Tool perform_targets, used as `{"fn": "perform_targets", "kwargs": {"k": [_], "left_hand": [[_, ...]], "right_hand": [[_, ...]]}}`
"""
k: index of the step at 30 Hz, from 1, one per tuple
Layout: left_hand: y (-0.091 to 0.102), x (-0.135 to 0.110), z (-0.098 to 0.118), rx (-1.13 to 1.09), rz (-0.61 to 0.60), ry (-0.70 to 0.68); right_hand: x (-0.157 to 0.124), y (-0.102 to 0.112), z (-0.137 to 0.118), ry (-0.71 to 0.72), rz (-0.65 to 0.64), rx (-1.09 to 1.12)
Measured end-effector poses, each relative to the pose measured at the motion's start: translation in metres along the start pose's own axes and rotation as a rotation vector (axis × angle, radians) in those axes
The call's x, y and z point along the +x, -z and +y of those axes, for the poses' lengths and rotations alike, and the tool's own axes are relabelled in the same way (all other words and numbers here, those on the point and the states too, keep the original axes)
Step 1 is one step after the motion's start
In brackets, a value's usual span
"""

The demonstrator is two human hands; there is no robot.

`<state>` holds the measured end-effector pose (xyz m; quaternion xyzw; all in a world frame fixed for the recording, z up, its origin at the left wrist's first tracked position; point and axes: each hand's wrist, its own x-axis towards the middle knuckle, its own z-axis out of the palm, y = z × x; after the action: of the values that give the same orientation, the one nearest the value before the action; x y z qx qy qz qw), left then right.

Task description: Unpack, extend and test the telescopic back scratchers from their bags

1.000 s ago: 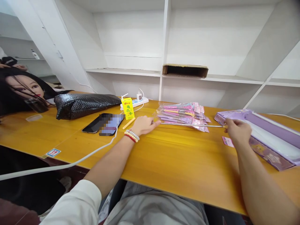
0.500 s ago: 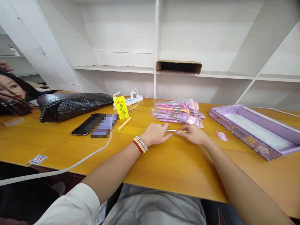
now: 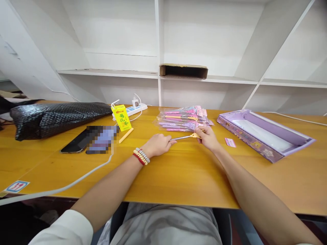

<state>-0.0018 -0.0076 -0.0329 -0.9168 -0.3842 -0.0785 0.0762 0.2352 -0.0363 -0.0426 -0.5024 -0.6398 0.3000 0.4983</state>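
Between my hands is a back scratcher [image 3: 183, 137], a thin metal rod with a yellow, claw-like head at its right end. My left hand [image 3: 158, 144], with bead bracelets at the wrist, is closed around the rod's left end and hides it. The fingers of my right hand [image 3: 207, 137] pinch the yellow head. Just behind lies a pile of back scratchers in clear bags [image 3: 181, 118], pink, purple and yellow. A short yellow-orange stick [image 3: 126, 135] rests left of my left hand. To the right of my right hand lies a small pink card [image 3: 230, 142].
A purple open box [image 3: 255, 143] sits at the right. On the left are a yellow drink carton [image 3: 121, 117], a power strip [image 3: 133, 110], two phones [image 3: 75, 141], a white cable [image 3: 84, 176] and a black bubble-wrap parcel [image 3: 58, 117]. White shelves holding a cardboard box [image 3: 184, 71] stand behind.
My right hand has risen and tilted the back scratcher up at its right end, so its yellow head shows more. More of the rod shows between my hands. The view has turned right.
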Motion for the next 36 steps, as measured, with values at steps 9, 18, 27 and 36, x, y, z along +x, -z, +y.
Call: {"fn": "perform_targets", "kwargs": {"k": [9, 18, 27, 36], "left_hand": [[0.002, 0.000, 0.008, -0.054, -0.097, -0.001], [0.008, -0.004, 0.001, -0.390, -0.022, -0.095], [0.014, -0.006, -0.059, -0.274, 0.169, 0.190], [-0.001, -0.013, -0.103, -0.047, -0.002, 0.802]], "right_hand": [[-0.003, -0.008, -0.007, 0.024, 0.035, 0.063], [-0.006, -0.008, -0.007, -0.222, -0.361, 0.389], [0.005, 0.002, 0.014, -0.283, -0.320, 0.311], [0.003, -0.001, 0.023, -0.154, -0.264, 0.035]]}}
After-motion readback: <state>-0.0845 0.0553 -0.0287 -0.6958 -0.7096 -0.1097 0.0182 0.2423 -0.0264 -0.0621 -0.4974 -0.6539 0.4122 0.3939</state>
